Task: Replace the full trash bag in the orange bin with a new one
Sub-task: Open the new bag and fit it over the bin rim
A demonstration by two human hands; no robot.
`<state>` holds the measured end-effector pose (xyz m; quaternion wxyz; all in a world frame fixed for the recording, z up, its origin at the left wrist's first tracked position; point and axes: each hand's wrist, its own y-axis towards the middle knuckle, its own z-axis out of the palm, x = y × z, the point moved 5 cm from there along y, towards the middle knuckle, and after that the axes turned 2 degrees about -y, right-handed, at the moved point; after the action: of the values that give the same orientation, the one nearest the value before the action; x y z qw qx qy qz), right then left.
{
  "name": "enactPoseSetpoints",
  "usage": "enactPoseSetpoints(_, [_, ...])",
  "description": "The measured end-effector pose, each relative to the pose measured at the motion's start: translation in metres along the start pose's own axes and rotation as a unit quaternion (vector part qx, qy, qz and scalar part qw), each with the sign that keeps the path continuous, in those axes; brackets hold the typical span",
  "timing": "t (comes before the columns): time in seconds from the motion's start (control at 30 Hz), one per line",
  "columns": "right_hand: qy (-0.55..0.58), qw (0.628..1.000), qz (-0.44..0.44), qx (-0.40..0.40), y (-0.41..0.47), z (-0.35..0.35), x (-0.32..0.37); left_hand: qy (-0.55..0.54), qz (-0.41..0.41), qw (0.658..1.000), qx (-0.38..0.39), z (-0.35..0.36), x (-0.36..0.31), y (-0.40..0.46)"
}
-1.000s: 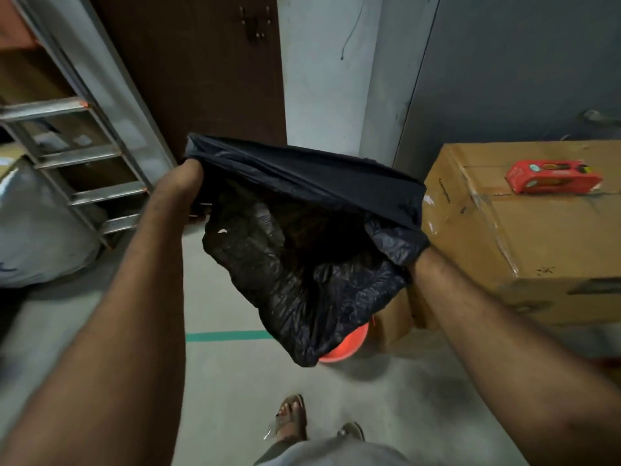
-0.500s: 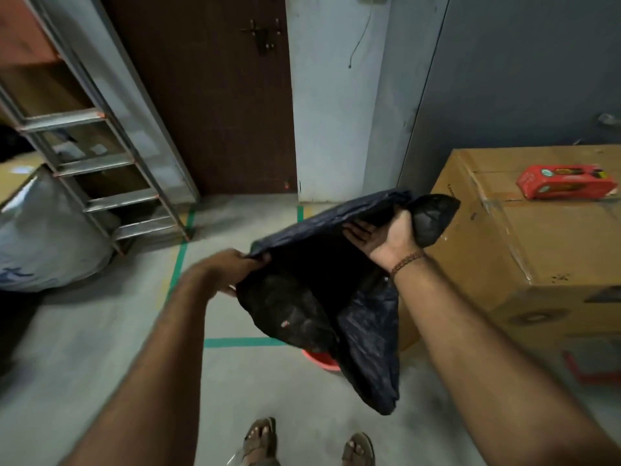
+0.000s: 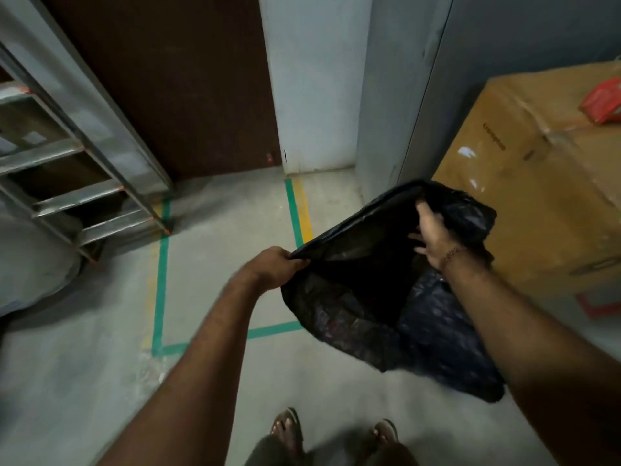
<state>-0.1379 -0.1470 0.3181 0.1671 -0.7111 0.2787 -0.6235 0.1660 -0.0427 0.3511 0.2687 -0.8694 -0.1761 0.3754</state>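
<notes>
A black trash bag (image 3: 363, 314) hangs open in front of me, low over the floor. My left hand (image 3: 274, 267) grips the near left edge of its mouth. My right hand (image 3: 431, 235) holds the far right edge, fingers curled over the rim and reaching into the opening. The bag's body droops down and to the right, and it hides the orange bin completely.
A large cardboard box (image 3: 544, 183) stands at the right with a red packet (image 3: 603, 100) on top. A metal ladder (image 3: 77, 156) leans at the left by a white sack (image 3: 30, 264). Green tape lines (image 3: 161, 280) mark the floor. My sandalled feet (image 3: 289, 432) are below.
The bag has come down from chest height toward the floor and shifted right. The orange bin, earlier peeking under the bag, is now covered. The view has tilted further down.
</notes>
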Motion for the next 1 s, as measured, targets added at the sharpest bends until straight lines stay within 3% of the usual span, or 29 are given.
enactPoseSetpoints(0.3, [-0.164, 0.983, -0.075, -0.019, 0.107, 0.03, -0.147, -0.013, 0.04, 0.997, -0.069, 0.099, 0.092, 0.112])
enactPoseSetpoints(0.53, [-0.324, 0.943, -0.065, 0.049, 0.223, 0.063, -0.275, -0.016, 0.029, 0.994, -0.102, 0.2, 0.169, 0.221])
enactPoseSetpoints(0.63, [-0.433, 0.892, -0.106, 0.075, 0.27, 0.072, -0.32, 0.002, 0.025, 0.992, -0.127, 0.239, 0.195, 0.267])
enactPoseSetpoints(0.83, [-0.646, 0.728, -0.201, 0.107, 0.325, 0.09, -0.371, -0.107, 0.021, 0.98, -0.166, 0.295, 0.236, 0.345])
enactPoseSetpoints(1.0, [-0.587, 0.729, -0.22, 0.274, 0.242, 0.126, -0.41, -0.103, 0.016, 0.978, -0.18, 0.313, 0.254, 0.37])
